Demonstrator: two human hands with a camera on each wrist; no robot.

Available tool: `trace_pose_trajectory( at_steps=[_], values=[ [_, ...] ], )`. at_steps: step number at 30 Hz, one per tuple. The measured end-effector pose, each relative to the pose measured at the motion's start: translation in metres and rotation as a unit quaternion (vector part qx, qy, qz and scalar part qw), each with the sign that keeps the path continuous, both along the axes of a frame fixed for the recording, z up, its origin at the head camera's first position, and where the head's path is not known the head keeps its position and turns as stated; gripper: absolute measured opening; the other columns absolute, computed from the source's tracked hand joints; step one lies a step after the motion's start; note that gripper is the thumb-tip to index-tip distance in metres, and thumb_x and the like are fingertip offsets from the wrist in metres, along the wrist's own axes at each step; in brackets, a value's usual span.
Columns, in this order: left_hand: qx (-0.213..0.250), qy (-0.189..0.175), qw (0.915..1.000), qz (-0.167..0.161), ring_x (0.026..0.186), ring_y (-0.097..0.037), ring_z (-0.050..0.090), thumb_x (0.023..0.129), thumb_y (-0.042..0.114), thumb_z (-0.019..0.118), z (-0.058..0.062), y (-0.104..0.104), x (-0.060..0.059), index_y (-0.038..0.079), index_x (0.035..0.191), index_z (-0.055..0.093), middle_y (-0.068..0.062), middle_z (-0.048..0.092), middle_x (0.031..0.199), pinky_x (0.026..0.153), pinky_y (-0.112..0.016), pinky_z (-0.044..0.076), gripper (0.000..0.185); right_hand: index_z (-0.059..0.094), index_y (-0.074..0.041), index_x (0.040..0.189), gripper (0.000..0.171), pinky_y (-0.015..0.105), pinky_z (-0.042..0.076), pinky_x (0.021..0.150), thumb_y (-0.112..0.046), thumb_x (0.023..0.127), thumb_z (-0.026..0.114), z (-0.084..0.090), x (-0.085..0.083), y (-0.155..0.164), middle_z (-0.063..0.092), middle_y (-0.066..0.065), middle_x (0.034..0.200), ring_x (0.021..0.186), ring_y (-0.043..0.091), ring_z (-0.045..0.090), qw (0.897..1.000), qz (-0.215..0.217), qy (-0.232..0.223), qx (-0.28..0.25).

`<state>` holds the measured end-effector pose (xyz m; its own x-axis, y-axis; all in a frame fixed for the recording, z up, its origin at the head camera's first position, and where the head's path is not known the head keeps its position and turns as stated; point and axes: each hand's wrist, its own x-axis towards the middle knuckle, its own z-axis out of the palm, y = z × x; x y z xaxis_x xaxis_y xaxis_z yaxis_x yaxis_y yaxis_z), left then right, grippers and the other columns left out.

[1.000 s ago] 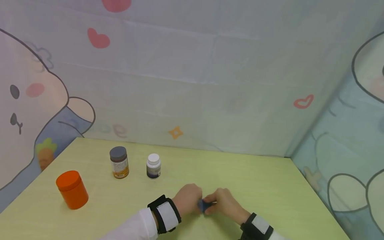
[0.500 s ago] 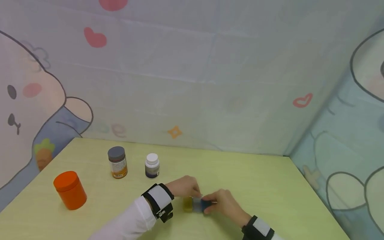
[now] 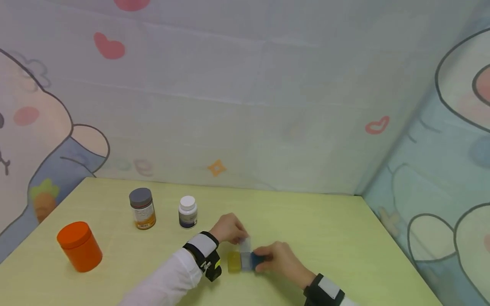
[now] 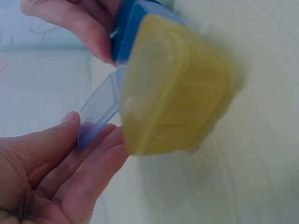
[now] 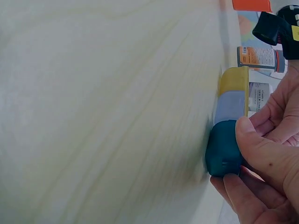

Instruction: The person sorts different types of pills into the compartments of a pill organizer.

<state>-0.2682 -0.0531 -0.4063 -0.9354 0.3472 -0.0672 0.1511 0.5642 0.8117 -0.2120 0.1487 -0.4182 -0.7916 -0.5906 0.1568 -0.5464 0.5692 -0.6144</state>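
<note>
Gripping the pill box (image 3: 245, 260) at its blue end, right hand (image 3: 281, 261); left hand (image 3: 229, 228) lifting its clear lid (image 4: 98, 111) with fingertips, contents hidden, far end blurred.

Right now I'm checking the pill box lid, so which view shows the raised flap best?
The left wrist view: the flap stands open against the left hand. The head view shows it tiny; the right wrist view hides it.

yellow-lilac-blue pill box (image 3: 243, 261), orange jar (image 3: 79, 246)
</note>
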Motion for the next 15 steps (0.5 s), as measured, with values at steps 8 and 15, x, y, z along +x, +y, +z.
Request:
trace_pose_trajectory(
  at_steps=[8, 15],
  values=[
    [-0.003, 0.014, 0.9999, 0.006, 0.063, -0.008, 0.063, 0.087, 0.002, 0.076, -0.006, -0.003, -0.001, -0.007, 0.089, 0.079, -0.016, 0.076, 0.080, 0.062, -0.024, 0.058, 0.010, 0.074, 0.011, 0.107, 0.037, 0.022, 0.058, 0.071, -0.006, 0.077, 0.086, 0.002, 0.000, -0.001, 0.076, 0.024, 0.103, 0.087, 0.026, 0.076, 1.000, -0.002, -0.006, -0.008],
    [-0.017, 0.079, 0.9968, -0.001, 0.086, -0.022, 0.071, 0.087, 0.017, 0.079, 0.021, -0.008, 0.005, -0.003, 0.106, 0.077, -0.015, 0.077, 0.099, 0.074, -0.028, 0.056, 0.028, 0.074, 0.010, 0.108, 0.037, 0.021, 0.058, 0.073, -0.007, 0.077, 0.086, 0.002, 0.000, -0.001, 0.075, 0.024, 0.104, 0.089, 0.030, 0.075, 0.999, -0.018, -0.036, -0.007]
  ],
)
